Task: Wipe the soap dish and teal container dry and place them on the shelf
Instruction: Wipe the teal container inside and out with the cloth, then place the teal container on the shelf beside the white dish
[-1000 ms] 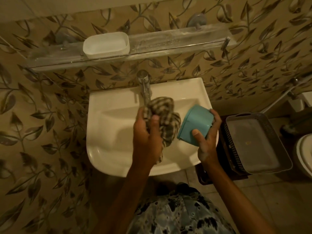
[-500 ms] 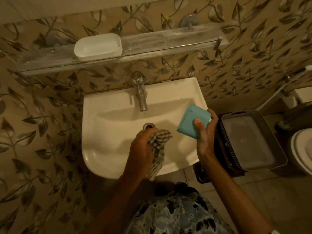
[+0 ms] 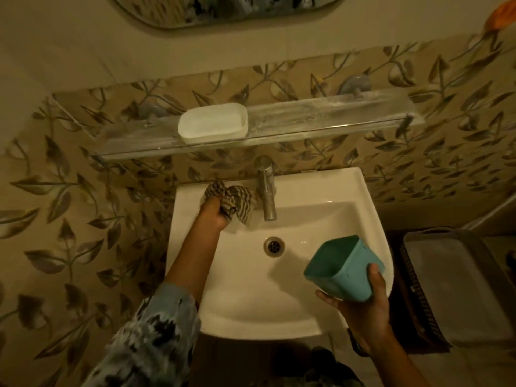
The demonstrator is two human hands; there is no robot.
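From my feed I see a clear shelf fixed to the leaf-patterned wall at 12 o'clock, above the basin, with a thin rail along its front edge. The white soap dish sits on it upright, toward the 9 o'clock end, its front touching the rail. The shelf surface toward 3 o'clock shows whitish streaks. Below it, the white sink carries a chrome tap at the middle of its back ledge. A checked cloth lies bunched on that ledge at 11 o'clock, just beside the tap. On the floor at 3 o'clock stands a dark basket with a grey tray on top
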